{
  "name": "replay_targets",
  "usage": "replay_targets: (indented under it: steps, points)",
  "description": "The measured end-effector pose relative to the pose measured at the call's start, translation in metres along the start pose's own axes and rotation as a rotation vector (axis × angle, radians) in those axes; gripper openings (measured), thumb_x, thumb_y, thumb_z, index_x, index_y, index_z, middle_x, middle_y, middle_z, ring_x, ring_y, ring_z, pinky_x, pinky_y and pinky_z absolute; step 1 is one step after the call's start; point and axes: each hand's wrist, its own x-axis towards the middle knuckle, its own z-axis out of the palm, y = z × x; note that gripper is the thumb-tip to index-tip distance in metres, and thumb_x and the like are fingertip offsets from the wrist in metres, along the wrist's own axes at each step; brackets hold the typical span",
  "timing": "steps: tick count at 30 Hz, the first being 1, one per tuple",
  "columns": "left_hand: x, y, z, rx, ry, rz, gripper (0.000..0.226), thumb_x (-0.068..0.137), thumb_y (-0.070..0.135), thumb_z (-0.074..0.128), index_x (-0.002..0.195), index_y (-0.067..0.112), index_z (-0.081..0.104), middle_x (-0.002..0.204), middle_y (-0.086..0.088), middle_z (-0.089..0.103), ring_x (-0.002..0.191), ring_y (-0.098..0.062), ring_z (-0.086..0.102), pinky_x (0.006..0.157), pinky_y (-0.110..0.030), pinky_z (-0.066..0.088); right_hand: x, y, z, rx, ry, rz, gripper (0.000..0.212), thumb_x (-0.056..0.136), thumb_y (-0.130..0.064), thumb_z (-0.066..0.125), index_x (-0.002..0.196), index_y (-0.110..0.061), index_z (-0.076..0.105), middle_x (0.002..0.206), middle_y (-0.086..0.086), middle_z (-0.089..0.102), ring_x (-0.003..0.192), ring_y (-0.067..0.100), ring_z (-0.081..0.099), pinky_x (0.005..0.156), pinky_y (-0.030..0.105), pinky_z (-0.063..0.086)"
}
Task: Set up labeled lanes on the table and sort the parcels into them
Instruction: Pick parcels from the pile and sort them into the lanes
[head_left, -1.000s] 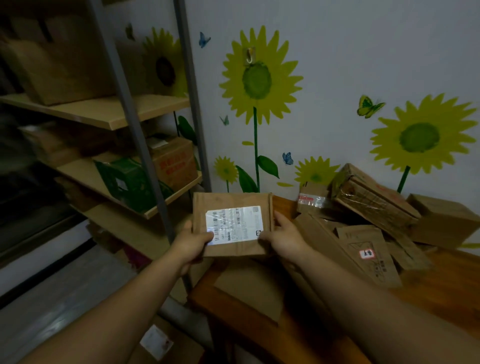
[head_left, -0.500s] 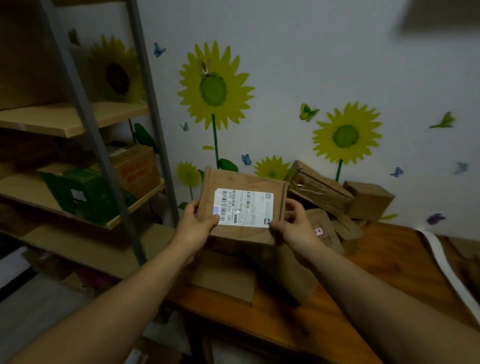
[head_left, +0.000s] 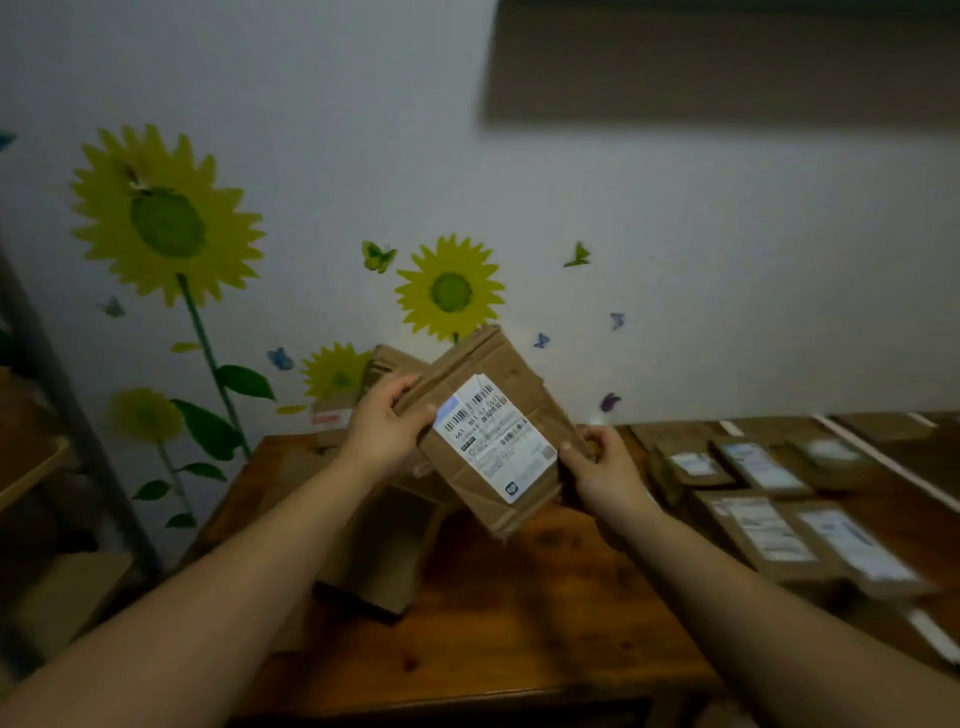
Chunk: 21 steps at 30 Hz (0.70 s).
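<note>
Gripping flat brown cardboard parcel with white label (head_left: 493, 441), tilted above brown wooden counter (head_left: 519, 597): left hand (head_left: 382, 434) at ten o'clock edge, right hand (head_left: 605, 470) at four o'clock, fingers (head_left: 397, 389) curled round it.

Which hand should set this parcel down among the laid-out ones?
Likely the right hand: it holds the parcel by the edge nearest the rows of parcels on the right; the left hand holds the far edge.

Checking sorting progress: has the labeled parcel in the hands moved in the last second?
Yes. The parcel went right, from below the big sunflower decal to below the smaller sunflower, and tilted.
</note>
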Motion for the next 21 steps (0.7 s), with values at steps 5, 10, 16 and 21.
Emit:
replay_targets:
  steps: [5,10,16,21]
  points:
    - [-0.029,0.031,0.139,-0.466,0.013,-0.232,0.054,0.078,-0.004,0.069,0.126,0.009,0.047,0.121,-0.016,0.060,0.103,-0.030,0.062,0.094,-0.049,0.048,-0.002,0.005,-0.124,0.045,0.173,0.024,0.005,0.097,-0.017,0.052,0.095,-0.019,0.050,0.094,0.014,0.065,0.072,0.024,0.069,0.052,0.030,0.056]
    - [-0.061,0.044,0.258,-0.455,-0.285,-0.316,0.053,0.079,-0.002,0.068,0.112,0.030,0.041,0.109,0.000,0.064,0.089,-0.021,0.066,0.059,-0.038,0.055,-0.011,0.016,-0.238,-0.017,0.182,0.007,0.023,0.095,-0.013,0.055,0.116,-0.016,0.048,0.104,0.015,0.065,0.079,0.021,0.065,0.065,0.032,0.057]
    - [-0.074,0.066,0.366,-0.421,-0.363,-0.268,0.070,0.079,0.005,0.071,0.132,0.025,0.031,0.119,-0.006,0.060,0.102,-0.026,0.063,0.085,-0.050,0.054,-0.012,0.005,-0.337,-0.401,0.137,-0.012,0.055,0.090,-0.037,0.062,0.140,-0.036,0.039,0.129,-0.005,0.053,0.117,0.019,0.055,0.101,0.043,0.045]
    - [-0.064,0.072,0.437,-0.419,-0.504,-0.209,0.067,0.076,0.005,0.074,0.129,0.029,0.042,0.114,0.002,0.064,0.090,-0.012,0.069,0.069,-0.034,0.059,0.016,0.008,-0.394,-0.392,0.179,0.033,0.064,0.088,-0.032,0.065,0.141,-0.024,0.030,0.130,-0.001,0.052,0.119,0.021,0.054,0.099,0.044,0.048]
